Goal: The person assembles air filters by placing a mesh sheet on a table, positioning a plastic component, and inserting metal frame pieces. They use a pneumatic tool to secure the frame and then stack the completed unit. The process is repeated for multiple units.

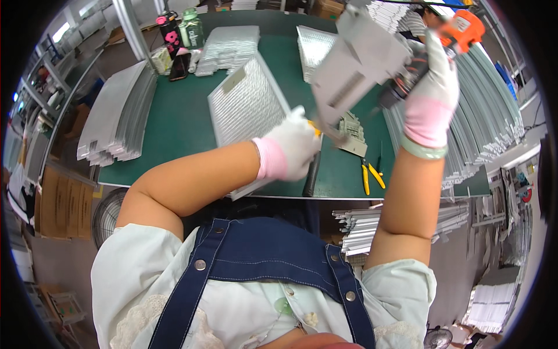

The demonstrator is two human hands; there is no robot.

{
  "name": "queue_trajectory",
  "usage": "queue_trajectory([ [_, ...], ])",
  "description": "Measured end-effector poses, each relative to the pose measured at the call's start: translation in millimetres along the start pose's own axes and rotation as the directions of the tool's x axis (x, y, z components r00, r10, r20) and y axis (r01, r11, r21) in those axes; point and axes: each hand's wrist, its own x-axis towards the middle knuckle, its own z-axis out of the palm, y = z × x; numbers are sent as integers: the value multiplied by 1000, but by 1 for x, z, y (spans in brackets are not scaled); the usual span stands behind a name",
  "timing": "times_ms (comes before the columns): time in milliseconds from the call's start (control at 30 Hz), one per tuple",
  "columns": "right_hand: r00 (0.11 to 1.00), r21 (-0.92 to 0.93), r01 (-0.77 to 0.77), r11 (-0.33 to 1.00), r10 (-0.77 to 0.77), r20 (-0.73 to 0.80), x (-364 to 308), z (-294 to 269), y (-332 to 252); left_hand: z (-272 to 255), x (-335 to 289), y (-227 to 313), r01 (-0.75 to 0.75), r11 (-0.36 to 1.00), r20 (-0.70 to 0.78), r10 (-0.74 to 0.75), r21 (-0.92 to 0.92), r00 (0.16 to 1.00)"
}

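My right hand (433, 96), in a white glove with a pink cuff, is raised at the right and closed round a cordless drill (407, 78) with a black body and orange base. Beside it a light grey box-shaped part (349, 67) with a slot is tilted and blurred; what supports it does not show. My left hand (290, 145), gloved likewise, is closed by the right edge of a framed silver-lined panel (247, 99). A yellow-orange bit (314, 128) shows at its fingers; the held thing is mostly hidden. A black handle (312, 174) lies just below that hand.
Yellow-handled cutters (372, 174) lie near the front edge beside small grey-beige parts (353, 131). Metal panels are stacked at left (119, 113) and right (482, 110). Bottles (192, 29) and a phone (180, 67) stand or lie far left. Another person (415, 23) sits beyond.
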Motion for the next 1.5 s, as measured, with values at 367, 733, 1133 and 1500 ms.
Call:
queue_trajectory([
  [367, 997, -160, -78, 984, 81, 9, -21, -25, -30, 178, -105, -209, 876, 466, 279, -831, -125, 482],
  [733, 991, -321, 26, 947, -67, -119, -4, -61, -5, -40, -111, -41, 163, 962, -522, -256, -218, 814],
  [1133, 916, 407, 301, 862, -380, 128, -62, 10, -54, -9, -111, 43, 109, 950, -285, -196, -292, 938],
  [1500, 787, 377, 387, 841, -515, 340, -40, -5, -56, -8, -95, 30, 110, 929, -168, -179, -354, 969],
])
